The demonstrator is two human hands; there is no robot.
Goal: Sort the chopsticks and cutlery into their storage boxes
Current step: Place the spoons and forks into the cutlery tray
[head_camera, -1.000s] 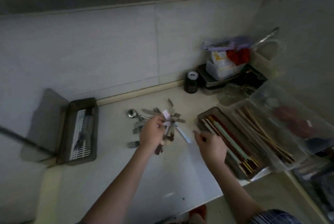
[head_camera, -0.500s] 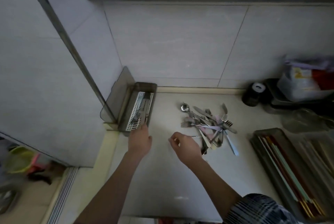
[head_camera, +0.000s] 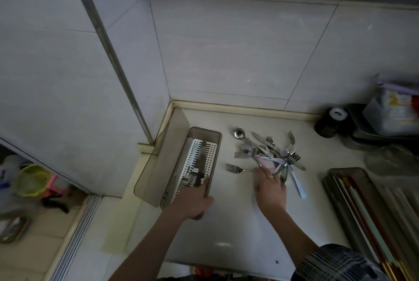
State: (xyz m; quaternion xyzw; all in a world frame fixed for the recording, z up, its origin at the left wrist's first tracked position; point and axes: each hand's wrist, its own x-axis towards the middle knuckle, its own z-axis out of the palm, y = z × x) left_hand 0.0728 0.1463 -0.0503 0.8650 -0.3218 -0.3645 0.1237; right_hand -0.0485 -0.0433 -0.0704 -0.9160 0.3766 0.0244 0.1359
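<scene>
While the counter (head_camera: 238,224) is carrying everything, the cutlery box (head_camera: 205,137) is sitting at its left corner, left hand (head_camera: 192,201) gripping its near end; right hand (head_camera: 269,186), fingers spread, is reaching into the tangled cutlery pile (head_camera: 269,151). Risk: interlocked forks dragging neighbours off.

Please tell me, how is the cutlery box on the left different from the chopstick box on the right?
The cutlery box shows whole, with its lid open at its left; the chopstick box is cut by the frame edge. The cutlery box has a white perforated insert holding a few metal pieces; the chopstick box holds long coloured chopsticks. The left hand grips the cutlery box; no hand touches the chopstick box. Both are brownish, long boxes.
</scene>
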